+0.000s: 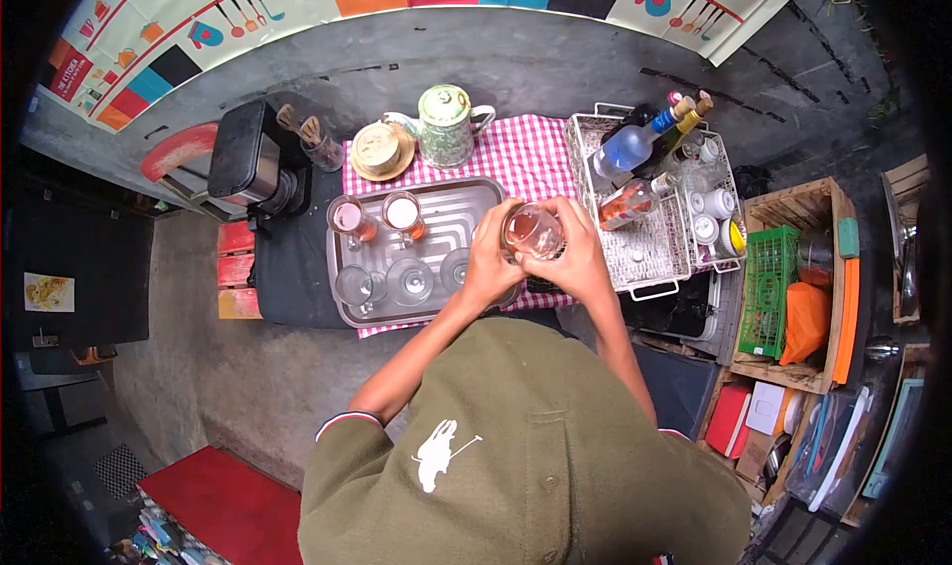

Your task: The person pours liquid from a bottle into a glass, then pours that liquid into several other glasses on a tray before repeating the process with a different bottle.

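Observation:
Between my two hands is a clear glass (534, 230) with some reddish liquid low inside. My left hand (490, 263) wraps its left side, and my right hand (583, 258) closes round the right side. The glass is near the right edge of a brown serving tray (451, 196). At the tray's back left stand two glass mugs of red drink, one with a pinkish top (349, 216) and one with a whiter top (403, 211). In front of them are clear glasses (410, 282), the rightmost partly hidden by my left forearm.
Behind the tray are a green-white enamel pot (445, 134) and a lidded pale container (378, 151) on a checked cloth (535, 149). A coffee machine (248, 159) stands left. At right, a white wire basket (654, 253) holds bottles (625, 152), beside a wooden crate (825, 268).

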`<state>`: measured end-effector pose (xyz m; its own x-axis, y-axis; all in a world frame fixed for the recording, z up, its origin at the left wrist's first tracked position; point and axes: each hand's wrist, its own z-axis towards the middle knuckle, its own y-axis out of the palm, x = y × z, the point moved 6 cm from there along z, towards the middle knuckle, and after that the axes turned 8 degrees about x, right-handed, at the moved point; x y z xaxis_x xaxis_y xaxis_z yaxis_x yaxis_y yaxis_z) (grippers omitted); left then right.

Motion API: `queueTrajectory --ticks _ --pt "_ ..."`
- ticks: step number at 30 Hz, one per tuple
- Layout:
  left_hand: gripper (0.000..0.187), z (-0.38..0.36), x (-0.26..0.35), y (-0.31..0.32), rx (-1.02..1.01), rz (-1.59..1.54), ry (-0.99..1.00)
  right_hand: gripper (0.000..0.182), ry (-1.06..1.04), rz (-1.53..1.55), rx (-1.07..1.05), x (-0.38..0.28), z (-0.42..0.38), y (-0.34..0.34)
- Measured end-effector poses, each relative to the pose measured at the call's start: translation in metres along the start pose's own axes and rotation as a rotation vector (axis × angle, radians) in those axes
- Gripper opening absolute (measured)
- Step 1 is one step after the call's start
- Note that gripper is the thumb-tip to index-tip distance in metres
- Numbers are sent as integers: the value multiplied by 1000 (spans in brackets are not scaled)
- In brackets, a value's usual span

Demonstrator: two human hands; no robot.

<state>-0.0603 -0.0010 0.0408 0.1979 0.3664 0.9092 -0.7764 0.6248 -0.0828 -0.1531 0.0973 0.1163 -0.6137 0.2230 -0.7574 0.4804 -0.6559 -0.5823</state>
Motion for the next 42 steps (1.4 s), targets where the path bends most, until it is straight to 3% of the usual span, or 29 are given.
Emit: queueTrajectory --ticks 42 --pt "78 -3 -10 1 -9 9 -65 59 24 -13 4 7 1 9"
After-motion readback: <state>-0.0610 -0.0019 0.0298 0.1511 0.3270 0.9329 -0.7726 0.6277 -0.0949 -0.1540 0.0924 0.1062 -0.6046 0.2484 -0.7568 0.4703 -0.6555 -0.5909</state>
